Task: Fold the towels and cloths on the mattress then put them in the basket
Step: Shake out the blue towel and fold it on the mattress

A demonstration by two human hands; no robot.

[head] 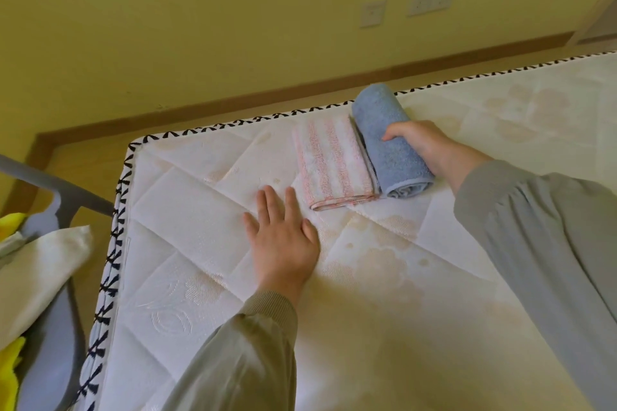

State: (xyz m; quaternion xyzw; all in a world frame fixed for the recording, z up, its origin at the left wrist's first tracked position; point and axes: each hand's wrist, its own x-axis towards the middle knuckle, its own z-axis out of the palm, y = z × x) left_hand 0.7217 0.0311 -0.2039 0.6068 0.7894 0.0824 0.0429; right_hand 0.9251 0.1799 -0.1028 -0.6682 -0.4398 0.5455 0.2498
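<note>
White quilted mattress [200,227], black-stitched edge. Grey basket [50,360] off its left side, white and yellow cloth inside. Rolled blue towel [387,143] near the far edge, touching folded pink-striped towel [334,160] on its left. Right hand [430,147] curled round the roll, gripping it. Left hand [283,240] flat on mattress, fingers straight, holding nothing

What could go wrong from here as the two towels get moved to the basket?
1. The right hand grips the blue rolled towel alone, near its middle; lifted one-handed, the roll may loosen.
2. The roll lies close beside the pink striped towel, so pulling it away could disturb that fold.
3. The basket sits off the mattress edge and already holds cloths, so a dropped roll might unroll.
</note>
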